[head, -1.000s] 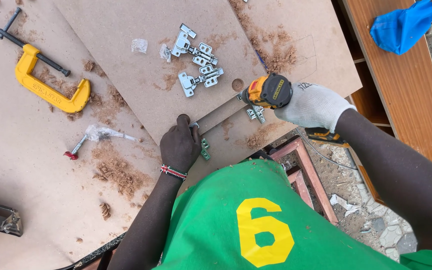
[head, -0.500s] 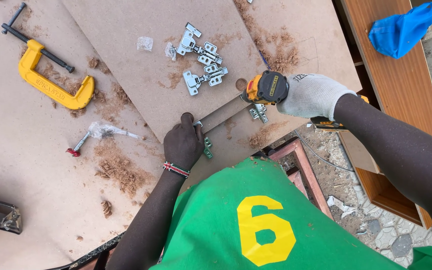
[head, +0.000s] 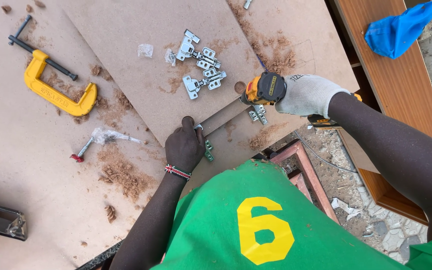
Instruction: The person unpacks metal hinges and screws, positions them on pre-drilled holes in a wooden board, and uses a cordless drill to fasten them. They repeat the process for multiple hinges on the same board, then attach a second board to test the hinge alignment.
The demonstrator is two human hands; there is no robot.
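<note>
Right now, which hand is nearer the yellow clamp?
The left. The left hand presses on the board edge, to the right of and slightly below the yellow clamp. The gloved right hand holds the drill much farther right, past the hinges.

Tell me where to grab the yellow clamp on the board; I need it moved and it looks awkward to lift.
Take the yellow C-clamp by the long straight back of its frame, coming from above. It lies flat on the fibreboard, so that thick bar is the widest bare span. Probably avoid the dark screw rod at its upper end, which sticks out and may turn.
</note>
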